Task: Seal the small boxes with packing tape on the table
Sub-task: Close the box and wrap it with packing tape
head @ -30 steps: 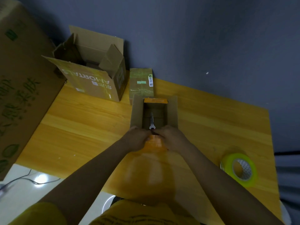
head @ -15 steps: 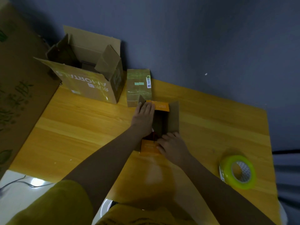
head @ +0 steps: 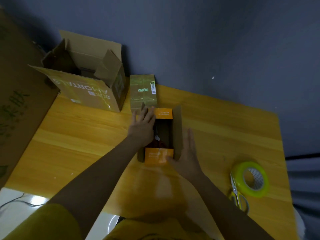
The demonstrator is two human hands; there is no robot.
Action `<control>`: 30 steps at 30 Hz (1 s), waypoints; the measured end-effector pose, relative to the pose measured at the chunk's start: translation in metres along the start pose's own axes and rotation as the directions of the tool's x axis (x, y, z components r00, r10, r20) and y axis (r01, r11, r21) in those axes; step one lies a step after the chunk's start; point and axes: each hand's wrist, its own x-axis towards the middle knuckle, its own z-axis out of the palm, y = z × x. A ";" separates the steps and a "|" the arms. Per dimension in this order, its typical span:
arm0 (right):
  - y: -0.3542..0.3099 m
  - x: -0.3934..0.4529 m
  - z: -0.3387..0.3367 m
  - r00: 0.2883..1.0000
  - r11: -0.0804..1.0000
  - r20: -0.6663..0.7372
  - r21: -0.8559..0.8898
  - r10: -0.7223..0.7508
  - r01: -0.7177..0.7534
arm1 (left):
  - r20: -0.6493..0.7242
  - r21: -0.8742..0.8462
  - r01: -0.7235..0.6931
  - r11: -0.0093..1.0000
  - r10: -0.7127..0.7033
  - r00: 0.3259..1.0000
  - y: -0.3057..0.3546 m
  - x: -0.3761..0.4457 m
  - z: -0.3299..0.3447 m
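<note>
- Yellow wooden surface [head: 78, 135] set against a dark blue-grey wall [head: 207, 40], seen from above.
- Left hand [head: 142, 126] lies flat with straight fingers on the left long flap of the small box [head: 176, 132], fingertips reaching the far orange end flap; nothing is gripped.
- Right hand [head: 186, 154] is open too, fingers straight and pointing away from the person, held just beside the upright right long flap; the thumb touches the near orange end flap. It is slightly blurred.
- That small box stands mid-surface with its top open: both orange end flaps are folded in, the right long flap stands up, and something dark red with a bit of metal lies inside, too dim to name.
- Second small box [head: 143, 91], wrapped in shiny tape with a sticker on it, stands just beyond the open one, near the wall.
- Large open carton [head: 90, 87] with printed letters sits left of that, flaps raised.
- Roll of tape [head: 251, 179] with a yellow-green rim lies well to the right, near the surface's edge, with yellow-handled scissors [head: 238, 196] touching its left side.
- Big printed cardboard sheet [head: 15, 101] leans at the far left.
</note>
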 end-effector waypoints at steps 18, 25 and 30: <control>-0.013 0.011 0.025 1.000 0.993 0.014 0.119 0.021 -0.023 | 0.043 -0.987 0.068 0.145 -0.169 0.985 0.025 -0.039 0.013; -0.030 0.011 0.001 0.999 0.854 0.047 -0.519 -0.007 0.031 | -0.020 -0.975 0.012 0.222 -0.144 0.989 0.018 -0.040 0.034; -0.062 0.068 -0.010 0.954 0.568 0.297 -0.791 0.031 0.228 | -0.067 -0.974 -0.038 0.223 -0.125 0.990 0.018 -0.039 0.032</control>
